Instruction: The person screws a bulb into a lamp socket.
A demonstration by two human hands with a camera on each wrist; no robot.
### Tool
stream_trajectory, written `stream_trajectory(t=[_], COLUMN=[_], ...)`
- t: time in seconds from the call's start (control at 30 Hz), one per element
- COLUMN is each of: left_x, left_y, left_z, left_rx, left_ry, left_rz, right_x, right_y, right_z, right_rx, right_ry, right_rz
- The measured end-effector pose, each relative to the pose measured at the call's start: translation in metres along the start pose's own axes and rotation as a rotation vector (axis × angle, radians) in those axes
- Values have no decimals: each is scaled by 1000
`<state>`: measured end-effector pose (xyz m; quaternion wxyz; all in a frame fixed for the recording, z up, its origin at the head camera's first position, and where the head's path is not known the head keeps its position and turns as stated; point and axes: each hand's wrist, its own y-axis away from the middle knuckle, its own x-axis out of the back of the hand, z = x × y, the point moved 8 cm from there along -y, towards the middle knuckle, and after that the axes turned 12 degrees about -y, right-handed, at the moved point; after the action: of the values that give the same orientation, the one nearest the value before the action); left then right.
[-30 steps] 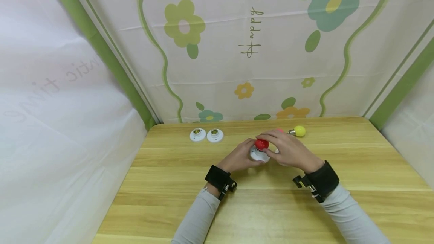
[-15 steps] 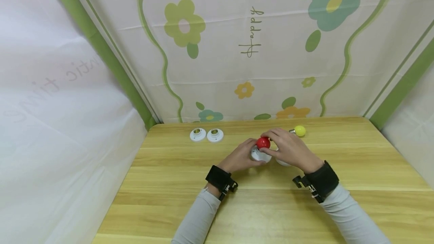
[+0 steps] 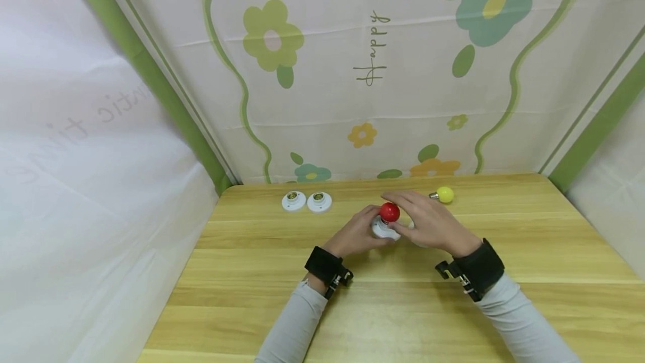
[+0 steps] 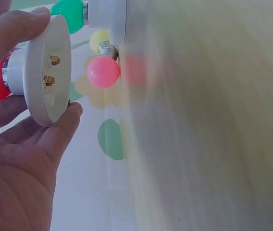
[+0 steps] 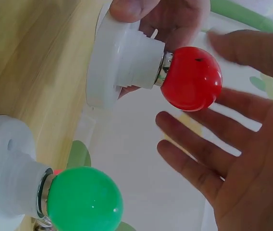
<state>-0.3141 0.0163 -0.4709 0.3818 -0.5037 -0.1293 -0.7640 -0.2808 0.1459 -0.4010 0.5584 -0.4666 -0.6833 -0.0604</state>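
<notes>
My left hand (image 3: 356,233) grips the rim of a round white lamp holder (image 3: 384,231), thumb on one side and fingers on the other. Two brass screws show on its underside in the left wrist view, so it is raised off the table. A red bulb (image 5: 192,79) sits in its socket, a strip of metal cap showing above the white collar. Around the bulb, my right hand (image 3: 434,222) is spread, its thumb apart from the glass and its fingers extended beyond it in the right wrist view.
Beside the right hand stands another holder (image 5: 6,173) with a green bulb (image 5: 84,199). A pink bulb (image 4: 104,72) and a yellow bulb (image 3: 445,194) lie toward the back. Two bulbless holders (image 3: 294,200) sit at the back left of the wooden table (image 3: 383,312), before a fabric wall.
My right fingers, closed around the red bulb half a second ago, have spread away from it. Bulb and holder have shifted slightly left. My left hand keeps its grip.
</notes>
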Motion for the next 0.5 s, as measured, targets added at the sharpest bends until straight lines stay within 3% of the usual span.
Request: stream_trajectory(t=[0.2,0.5], left_x=[0,-1], left_y=[0,1], left_z=[-1,-2], left_rx=[-2,10], left_ry=[6,5], left_rz=[-4,-3], right_x=[-2,1], right_y=[-1,-2], right_z=[-2,-3], right_rx=[26,35], right_ry=[-14,26], right_rz=[-33,9])
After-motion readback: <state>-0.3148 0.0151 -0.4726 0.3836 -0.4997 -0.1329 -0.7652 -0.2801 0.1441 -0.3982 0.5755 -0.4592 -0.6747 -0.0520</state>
